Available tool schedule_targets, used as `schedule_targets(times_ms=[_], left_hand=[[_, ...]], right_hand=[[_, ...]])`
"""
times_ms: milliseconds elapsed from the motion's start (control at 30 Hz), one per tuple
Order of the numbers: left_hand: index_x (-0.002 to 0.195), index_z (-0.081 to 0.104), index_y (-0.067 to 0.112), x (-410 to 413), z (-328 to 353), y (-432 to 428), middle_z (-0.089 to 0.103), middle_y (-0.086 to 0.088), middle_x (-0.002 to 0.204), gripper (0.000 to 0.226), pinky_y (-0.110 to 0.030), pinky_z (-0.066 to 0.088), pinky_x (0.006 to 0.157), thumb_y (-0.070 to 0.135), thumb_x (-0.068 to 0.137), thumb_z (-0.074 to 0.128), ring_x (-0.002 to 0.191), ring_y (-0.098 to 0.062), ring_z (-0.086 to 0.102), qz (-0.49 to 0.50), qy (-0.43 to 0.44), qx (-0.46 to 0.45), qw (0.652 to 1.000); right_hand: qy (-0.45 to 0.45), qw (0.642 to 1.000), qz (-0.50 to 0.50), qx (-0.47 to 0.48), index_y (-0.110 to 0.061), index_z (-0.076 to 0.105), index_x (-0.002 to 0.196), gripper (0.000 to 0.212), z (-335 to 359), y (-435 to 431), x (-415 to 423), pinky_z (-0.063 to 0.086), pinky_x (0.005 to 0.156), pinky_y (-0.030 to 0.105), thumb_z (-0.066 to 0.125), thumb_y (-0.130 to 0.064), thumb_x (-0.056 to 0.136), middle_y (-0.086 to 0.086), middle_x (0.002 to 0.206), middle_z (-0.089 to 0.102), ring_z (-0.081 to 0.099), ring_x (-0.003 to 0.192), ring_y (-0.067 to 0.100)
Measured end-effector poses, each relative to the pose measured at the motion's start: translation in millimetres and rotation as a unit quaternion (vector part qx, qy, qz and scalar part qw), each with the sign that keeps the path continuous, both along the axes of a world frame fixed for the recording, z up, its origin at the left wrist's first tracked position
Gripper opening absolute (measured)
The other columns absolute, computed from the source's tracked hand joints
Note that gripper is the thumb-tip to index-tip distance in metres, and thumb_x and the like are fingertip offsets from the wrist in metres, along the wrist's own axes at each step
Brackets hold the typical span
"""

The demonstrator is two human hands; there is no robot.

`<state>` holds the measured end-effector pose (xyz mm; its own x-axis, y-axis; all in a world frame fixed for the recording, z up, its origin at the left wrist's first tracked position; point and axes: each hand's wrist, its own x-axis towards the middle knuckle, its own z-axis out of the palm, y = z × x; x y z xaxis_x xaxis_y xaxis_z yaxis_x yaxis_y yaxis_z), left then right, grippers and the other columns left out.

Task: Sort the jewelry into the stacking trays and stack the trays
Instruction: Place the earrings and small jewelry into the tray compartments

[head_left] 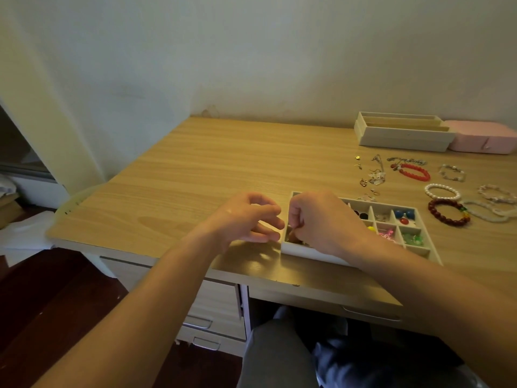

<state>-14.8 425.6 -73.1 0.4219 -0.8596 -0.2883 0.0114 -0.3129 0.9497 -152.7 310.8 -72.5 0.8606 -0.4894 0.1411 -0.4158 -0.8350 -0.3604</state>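
Observation:
A white compartment tray (pixel 310 254) sits at the desk's front edge, with small coloured pieces in several cells. My right hand (pixel 321 219) hovers over its left end, fingers curled down into the front left cell, pinching something small that I cannot make out. My left hand (pixel 251 219) floats just left of the tray with loosely bent fingers and holds nothing. Loose jewelry lies beyond the tray: a red bead bracelet (pixel 414 172), a white pearl bracelet (pixel 442 191), a dark red bead bracelet (pixel 447 212), clear bracelets (pixel 486 210) and small earrings (pixel 372 177).
Another white stacking tray (pixel 402 135) with long slots stands at the back right, next to a pink box (pixel 484 137). The wooden desk (pixel 209 169) meets a wall behind. Drawers (pixel 212 317) and my knees lie below the front edge.

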Motion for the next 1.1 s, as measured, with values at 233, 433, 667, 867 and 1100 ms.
schedule_targets(times_ms=[233, 433, 667, 867, 1100], left_hand=[[0.102, 0.072, 0.014, -4, 6, 2, 0.071, -0.001, 0.091, 0.026, -0.025, 0.049, 0.063, 0.005, 0.098, 0.049, 0.075, -0.014, 0.060, -0.059, -0.182, 0.019, 0.981], [0.077, 0.074, 0.041, -8, -1, -5, 0.068, 0.009, 0.090, 0.042, -0.026, 0.048, 0.073, 0.010, 0.095, 0.053, 0.081, -0.010, 0.061, -0.091, -0.354, 0.057, 0.929], [0.071, 0.064, 0.050, -12, -6, -10, 0.070, 0.007, 0.099, 0.043, -0.042, 0.055, 0.088, 0.019, 0.097, 0.051, 0.090, -0.019, 0.067, -0.106, -0.445, 0.103, 0.883], [0.074, 0.065, 0.048, -12, -3, -9, 0.070, 0.007, 0.102, 0.042, -0.042, 0.055, 0.088, 0.016, 0.097, 0.051, 0.091, -0.019, 0.067, -0.100, -0.449, 0.099, 0.882], [0.070, 0.066, 0.050, -11, -7, -9, 0.072, 0.005, 0.091, 0.045, -0.043, 0.056, 0.085, 0.015, 0.094, 0.050, 0.085, -0.019, 0.068, -0.098, -0.421, 0.107, 0.895]], right_hand=[[-0.043, 0.996, -0.018, 0.081, -0.025, 0.068, 0.075, 0.024, 11, -19, -6, 0.056, 0.068, 0.024, 0.080, -0.005, 0.080, -0.006, 0.076, 0.072, 0.069, 0.072, 0.007], [-0.083, 0.987, -0.022, 0.138, -0.022, 0.072, 0.088, 0.016, 11, -26, -13, 0.051, 0.061, 0.016, 0.073, -0.006, 0.086, -0.007, 0.075, 0.075, 0.069, 0.071, 0.004], [-0.096, 0.982, -0.030, 0.159, -0.023, 0.073, 0.086, 0.014, 6, -30, -15, 0.052, 0.063, 0.018, 0.073, -0.009, 0.085, -0.007, 0.073, 0.075, 0.069, 0.071, 0.006], [-0.101, 0.978, -0.007, 0.184, -0.022, 0.073, 0.089, 0.013, 7, -29, -20, 0.055, 0.070, 0.026, 0.074, -0.010, 0.086, -0.005, 0.077, 0.076, 0.071, 0.077, 0.008], [-0.029, 0.980, 0.044, 0.194, -0.019, 0.073, 0.086, 0.027, 10, -19, -21, 0.049, 0.061, 0.024, 0.055, 0.002, 0.085, -0.005, 0.079, 0.078, 0.067, 0.070, 0.009]])
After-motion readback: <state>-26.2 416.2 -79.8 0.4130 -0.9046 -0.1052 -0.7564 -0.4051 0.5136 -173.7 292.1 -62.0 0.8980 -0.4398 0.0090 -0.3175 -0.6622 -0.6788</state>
